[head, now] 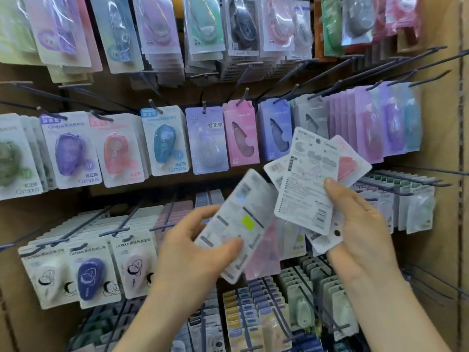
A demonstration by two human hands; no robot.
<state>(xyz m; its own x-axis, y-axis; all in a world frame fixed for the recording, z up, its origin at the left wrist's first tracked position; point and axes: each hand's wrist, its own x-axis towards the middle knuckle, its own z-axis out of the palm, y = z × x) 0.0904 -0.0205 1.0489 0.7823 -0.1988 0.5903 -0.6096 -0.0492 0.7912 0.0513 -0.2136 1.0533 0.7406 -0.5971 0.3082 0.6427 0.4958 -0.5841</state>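
A single pack (241,224) of correction tape is gripped in the left hand (193,252) at lower centre of the frame. The thumb is laid across its printed back and the fingers are curled behind it. The pack is tilted, top toward the upper right. Just beside it, at centre right, several fanned packs (309,179) are pinched in the right hand (360,224), thumb on the front card and fingers underneath. A pink card (346,166) shows at the back of the fan. Whether the single pack touches the fan cannot be told.

The step in hand is judged to be sorting packs for hanging. To do it well, the single pack should be turned face up so its colour can be read, and held by an edge so its hang hole is left free. It can then be matched against the hanging packs (162,141) in the middle row. A hang hole (337,233) is seen near the right palm, so that card would need turning end for end. Bare pegs (396,64) at upper right offer room. The fan should be pinched firmly, since glossy cards are likely to slide.
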